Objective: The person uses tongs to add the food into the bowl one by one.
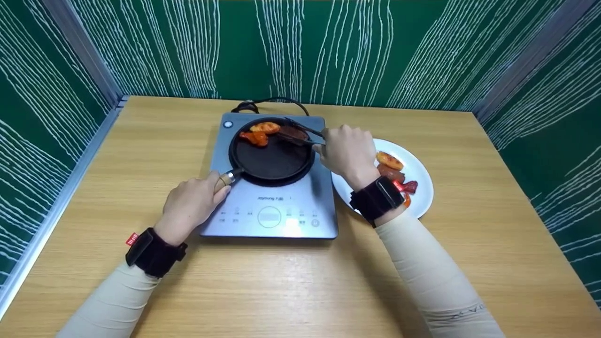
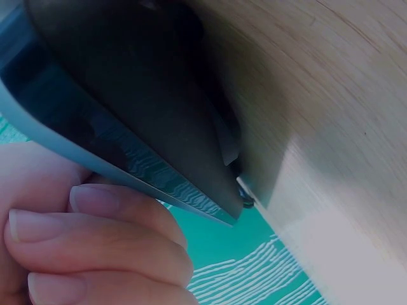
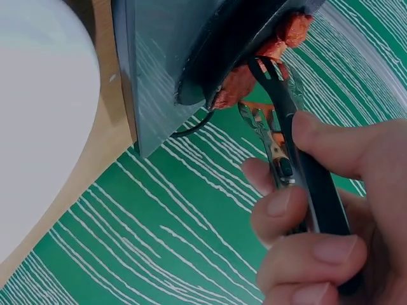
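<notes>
My left hand [image 1: 192, 201] grips the wooden handle [image 1: 224, 180] of a black frying pan [image 1: 272, 162]. The pan sits on a silver induction cooker [image 1: 324, 206]. In my right hand [image 1: 348, 149] are black food tongs [image 3: 321, 190], their slotted ends reaching into the pan's far right side. Those ends lie at a brown piece of meat [image 1: 294, 133]; whether they clamp it, I cannot tell. Beside the meat are a yellow-orange browned piece [image 1: 265, 127] and an orange-red piece [image 1: 255, 138]. The left wrist view shows curled fingers [image 2: 108, 248] under the cooker's edge, with the handle hidden.
Right of the cooker, partly under my right wrist, stands a white plate [image 1: 420, 162] with a yellow piece [image 1: 389, 161], brown meat [image 1: 390, 174] and red pieces [image 1: 411, 187]. A black cable [image 1: 281, 98] loops behind the cooker. Green panels [image 1: 328, 51] enclose the wooden table [image 1: 281, 286].
</notes>
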The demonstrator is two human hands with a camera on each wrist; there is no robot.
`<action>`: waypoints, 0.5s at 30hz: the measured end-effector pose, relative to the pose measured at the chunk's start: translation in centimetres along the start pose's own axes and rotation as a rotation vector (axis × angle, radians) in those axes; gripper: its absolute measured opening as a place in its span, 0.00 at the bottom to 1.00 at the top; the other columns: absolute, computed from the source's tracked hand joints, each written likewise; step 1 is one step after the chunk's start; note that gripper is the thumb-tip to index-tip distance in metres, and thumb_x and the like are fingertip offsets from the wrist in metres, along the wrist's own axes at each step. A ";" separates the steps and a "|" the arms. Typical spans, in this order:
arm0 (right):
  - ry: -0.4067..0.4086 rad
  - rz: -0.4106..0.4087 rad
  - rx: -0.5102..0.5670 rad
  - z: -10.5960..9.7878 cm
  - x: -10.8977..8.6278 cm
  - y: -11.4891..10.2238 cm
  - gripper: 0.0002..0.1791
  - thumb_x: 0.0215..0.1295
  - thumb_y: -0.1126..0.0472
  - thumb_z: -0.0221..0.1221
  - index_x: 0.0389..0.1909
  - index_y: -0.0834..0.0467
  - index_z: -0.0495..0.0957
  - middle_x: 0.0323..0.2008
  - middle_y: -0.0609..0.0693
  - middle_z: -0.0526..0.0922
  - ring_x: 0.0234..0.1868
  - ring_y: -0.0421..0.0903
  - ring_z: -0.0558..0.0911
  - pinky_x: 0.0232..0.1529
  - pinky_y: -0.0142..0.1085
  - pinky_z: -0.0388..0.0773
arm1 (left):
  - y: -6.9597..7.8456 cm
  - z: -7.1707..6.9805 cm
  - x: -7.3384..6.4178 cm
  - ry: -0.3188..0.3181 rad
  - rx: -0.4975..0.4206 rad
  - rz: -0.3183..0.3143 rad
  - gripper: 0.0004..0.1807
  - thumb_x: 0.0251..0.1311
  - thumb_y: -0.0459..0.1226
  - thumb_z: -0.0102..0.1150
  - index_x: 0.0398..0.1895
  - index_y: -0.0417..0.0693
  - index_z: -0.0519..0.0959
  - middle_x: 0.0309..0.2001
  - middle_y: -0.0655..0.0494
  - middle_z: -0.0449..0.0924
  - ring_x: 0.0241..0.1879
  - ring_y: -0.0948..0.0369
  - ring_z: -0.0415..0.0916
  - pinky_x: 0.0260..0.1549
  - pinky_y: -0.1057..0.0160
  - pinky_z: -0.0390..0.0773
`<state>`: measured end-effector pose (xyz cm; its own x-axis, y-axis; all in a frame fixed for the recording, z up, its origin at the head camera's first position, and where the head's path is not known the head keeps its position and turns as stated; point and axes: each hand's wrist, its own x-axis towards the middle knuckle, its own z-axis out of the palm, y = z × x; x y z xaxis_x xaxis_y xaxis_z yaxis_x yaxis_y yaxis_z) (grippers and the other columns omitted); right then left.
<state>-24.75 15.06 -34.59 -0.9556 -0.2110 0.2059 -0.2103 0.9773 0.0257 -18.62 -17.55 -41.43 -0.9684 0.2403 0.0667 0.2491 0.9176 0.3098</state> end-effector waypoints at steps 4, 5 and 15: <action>0.019 -0.006 0.002 0.2 -0.1 0.0 0.24 0.74 0.41 0.63 0.29 0.58 0.81 0.22 0.52 0.76 0.22 0.53 0.77 0.25 0.52 0.78 | 0.0 -0.1 0.0 -0.002 -0.001 0.000 0.18 0.77 0.49 0.60 0.40 0.43 0.72 0.25 0.45 0.72 0.23 0.44 0.76 0.20 0.47 0.71; 0.021 -0.003 0.000 0.2 -0.1 0.0 0.24 0.74 0.41 0.63 0.29 0.58 0.81 0.22 0.52 0.75 0.22 0.53 0.76 0.24 0.52 0.78 | 0.0 -0.1 0.0 -0.003 0.000 0.000 0.18 0.77 0.49 0.60 0.40 0.43 0.73 0.25 0.45 0.72 0.24 0.44 0.77 0.20 0.47 0.71; -0.012 0.096 0.057 0.5 0.1 -0.6 0.26 0.76 0.41 0.59 0.28 0.60 0.80 0.24 0.54 0.77 0.25 0.56 0.80 0.28 0.52 0.80 | -0.1 0.0 -0.1 -0.006 0.006 -0.005 0.17 0.77 0.49 0.59 0.41 0.43 0.73 0.26 0.42 0.74 0.26 0.42 0.79 0.21 0.46 0.72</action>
<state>-24.78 14.47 -35.04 -0.9742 -0.1171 0.1928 -0.1289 0.9904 -0.0498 -18.58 -17.63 -41.43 -0.9695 0.2377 0.0592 0.2443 0.9207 0.3043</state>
